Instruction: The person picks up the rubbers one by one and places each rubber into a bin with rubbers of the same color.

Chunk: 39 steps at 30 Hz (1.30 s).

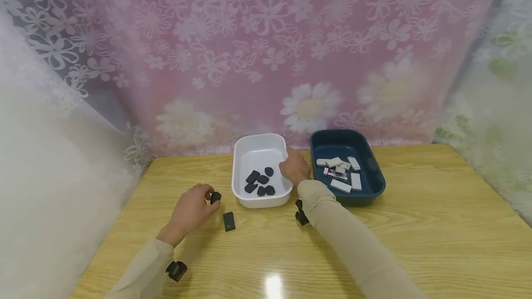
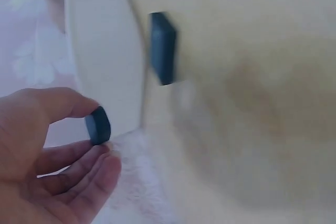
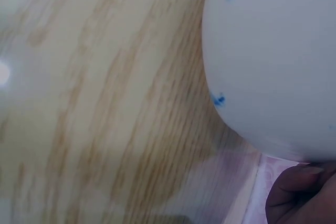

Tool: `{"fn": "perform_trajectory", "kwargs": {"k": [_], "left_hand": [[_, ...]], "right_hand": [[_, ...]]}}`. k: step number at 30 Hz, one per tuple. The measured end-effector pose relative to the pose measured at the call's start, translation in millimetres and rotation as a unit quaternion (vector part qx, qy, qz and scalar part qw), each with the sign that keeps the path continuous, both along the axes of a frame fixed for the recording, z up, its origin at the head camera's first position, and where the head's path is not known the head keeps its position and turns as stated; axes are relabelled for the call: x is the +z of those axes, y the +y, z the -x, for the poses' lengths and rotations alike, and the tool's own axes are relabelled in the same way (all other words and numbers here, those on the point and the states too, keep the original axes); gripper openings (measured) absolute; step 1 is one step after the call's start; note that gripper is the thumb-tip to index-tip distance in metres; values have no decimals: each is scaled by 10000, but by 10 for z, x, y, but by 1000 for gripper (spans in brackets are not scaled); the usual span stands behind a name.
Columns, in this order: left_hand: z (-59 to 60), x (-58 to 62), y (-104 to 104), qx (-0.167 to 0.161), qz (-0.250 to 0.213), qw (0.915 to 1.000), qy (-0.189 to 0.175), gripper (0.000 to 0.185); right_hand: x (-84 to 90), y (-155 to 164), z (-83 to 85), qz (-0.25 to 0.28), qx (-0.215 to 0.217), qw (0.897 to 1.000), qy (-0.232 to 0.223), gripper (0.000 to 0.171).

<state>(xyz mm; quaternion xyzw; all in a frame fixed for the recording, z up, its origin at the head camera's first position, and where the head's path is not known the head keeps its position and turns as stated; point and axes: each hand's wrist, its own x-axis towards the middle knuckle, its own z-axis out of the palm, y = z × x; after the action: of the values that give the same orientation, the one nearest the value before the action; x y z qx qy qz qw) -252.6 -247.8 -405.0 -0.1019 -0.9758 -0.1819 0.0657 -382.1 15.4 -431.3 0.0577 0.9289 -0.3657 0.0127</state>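
My left hand [image 1: 195, 206] pinches a small black piece [image 1: 215, 197] between thumb and fingers just above the wooden table [image 1: 415, 234]; the left wrist view shows the same black piece [image 2: 98, 125] at my fingertips [image 2: 102, 163]. A second black piece [image 1: 229, 221] lies flat on the table beside that hand, and it shows in the left wrist view as a dark block [image 2: 163, 48]. My right hand [image 1: 294, 167] sits at the right rim of the white tray [image 1: 241, 160], which holds several black pieces [image 1: 261, 181]. One fingertip [image 3: 302, 198] lies against the tray's outer wall [image 3: 273, 51]; its grip is hidden.
A dark blue tray [image 1: 374, 183] with several white pieces [image 1: 341, 172] stands right of the white tray. A flowered pink curtain [image 1: 266, 50] hangs behind the table. Pale cloth borders both sides. The table's near right part is bare wood.
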Motion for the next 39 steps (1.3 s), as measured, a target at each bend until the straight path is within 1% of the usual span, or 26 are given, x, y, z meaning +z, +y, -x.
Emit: {"fn": "perform_trajectory", "kwargs": {"k": [3, 6, 8, 11, 16, 18, 22, 25, 29, 35, 39], "left_hand": [[115, 118, 79, -77, -43, 9996, 258, 29], [241, 214, 210, -211, -38, 9993, 308, 30], [330, 254, 307, -330, -2, 9990, 299, 29], [485, 268, 460, -585, 89, 9978, 300, 28], [738, 207, 692, -1230, 351, 9917, 150, 25], [809, 187, 783, -1476, 520, 9877, 24, 25], [916, 158, 941, -1769, 831, 9803, -286, 26], [982, 114, 1022, -1817, 960, 9775, -483, 26], [1046, 25, 1084, -1823, 1039, 9757, -626, 20], [1120, -94, 1144, -1909, 900, 9743, -785, 12], [1159, -126, 1192, -1816, 870, 9758, -853, 12]], "right_hand": [[-3, 1, 10, -19, 1, 10000, 35, 58], [-4, 2, 14, -30, -34, 10000, 45, 58], [-8, -2, 8, -32, -56, 10000, 22, 57], [-5, -6, -1, -25, -88, 10000, 14, 57], [0, -18, -1, -49, -109, 9999, 20, 58], [-13, -21, 5, -84, -137, 9999, -8, 58], [-11, -14, -4, -135, -149, 9998, -12, 56], [11, -10, -23, -149, -132, 9998, 0, 56], [12, -22, -28, -126, -125, 9998, 11, 56], [-18, -12, -13, -141, -180, 9997, 71, 57], [-14, 5, -1, -160, -146, 9997, 56, 59]]}}
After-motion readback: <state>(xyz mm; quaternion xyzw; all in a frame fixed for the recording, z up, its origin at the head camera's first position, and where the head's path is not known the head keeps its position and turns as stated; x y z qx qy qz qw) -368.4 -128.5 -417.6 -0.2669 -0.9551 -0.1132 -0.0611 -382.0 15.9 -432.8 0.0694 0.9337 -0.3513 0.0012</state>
